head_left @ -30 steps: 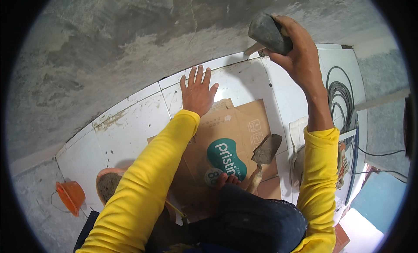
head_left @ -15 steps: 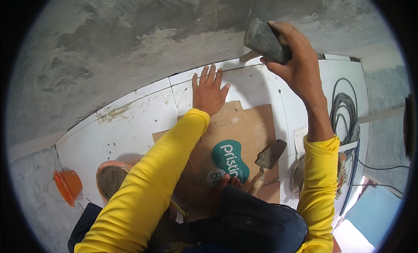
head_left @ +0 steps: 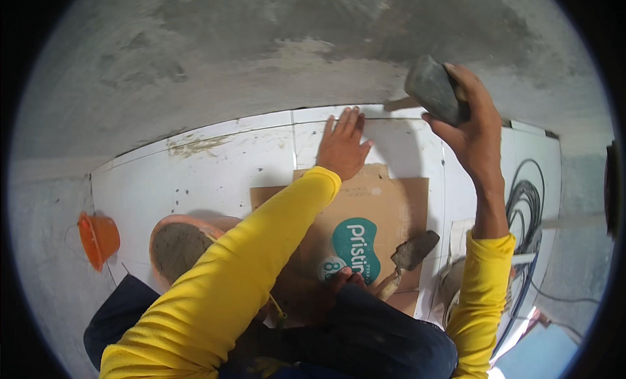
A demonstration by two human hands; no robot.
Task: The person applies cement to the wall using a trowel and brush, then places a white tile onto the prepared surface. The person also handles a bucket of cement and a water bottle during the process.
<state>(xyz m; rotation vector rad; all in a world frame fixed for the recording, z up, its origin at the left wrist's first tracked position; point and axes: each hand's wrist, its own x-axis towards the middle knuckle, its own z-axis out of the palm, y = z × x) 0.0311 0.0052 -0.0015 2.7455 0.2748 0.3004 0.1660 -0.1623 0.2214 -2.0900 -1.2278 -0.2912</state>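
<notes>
My right hand grips a dark rubber mallet by its head, close to the grey plastered wall, with the wooden handle pointing left. My left hand lies with fingers apart on the white tiles, its fingertips near the strip along the wall's base. Below it, a cardboard sheet covers part of the floor. On it rests a mortar-smeared trowel with a wooden handle, beside my bare toes.
A tub of grey mortar sits left of my legs, partly behind my left arm. A small orange bucket stands further left. Coiled black cable lies at the right among some bundled items, near the side wall.
The view has shifted, so more wall shows. My right hand with the mallet appears lower and further right, and my left hand further right, still with spread fingers.
</notes>
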